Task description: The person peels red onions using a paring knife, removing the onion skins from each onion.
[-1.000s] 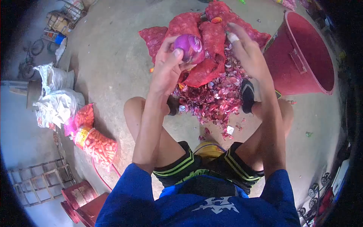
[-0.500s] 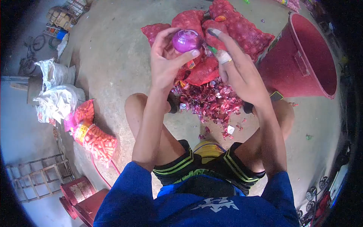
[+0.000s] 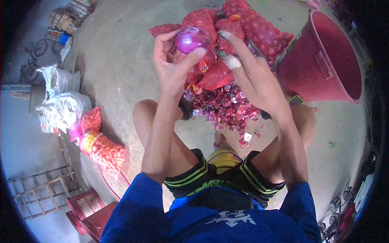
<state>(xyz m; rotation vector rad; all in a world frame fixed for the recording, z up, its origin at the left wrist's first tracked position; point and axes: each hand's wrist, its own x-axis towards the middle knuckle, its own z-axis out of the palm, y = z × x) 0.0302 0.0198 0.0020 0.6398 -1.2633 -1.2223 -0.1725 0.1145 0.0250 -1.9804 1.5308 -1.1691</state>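
Note:
My left hand (image 3: 172, 60) is closed around a peeled purple onion (image 3: 191, 40), thumb across its near side; the onion is blurred. To its right is my right hand (image 3: 253, 71), with white tape on the thumb and a dark cover on the forefinger tip. A small green-handled knife (image 3: 221, 53) shows at the right thumb tip; its blade is hard to make out. The right hand is apart from the onion. Beyond and below the hands lie red net sacks (image 3: 259, 28) of onions and a heap of onion skins (image 3: 223, 107) on the floor.
A large red tub (image 3: 300, 77) stands at the right, tilted in view. To the left are white sacks (image 3: 65, 107) and a bag of carrots (image 3: 106, 150). Red containers (image 3: 87, 204) sit at lower left, near a wooden lattice (image 3: 42, 190). A dark phone-like object (image 3: 296, 100) lies by the right knee.
My left hand has moved slightly left and the onion with it, now blurred by motion. The right hand has drawn a little away from the onion, widening the space between them.

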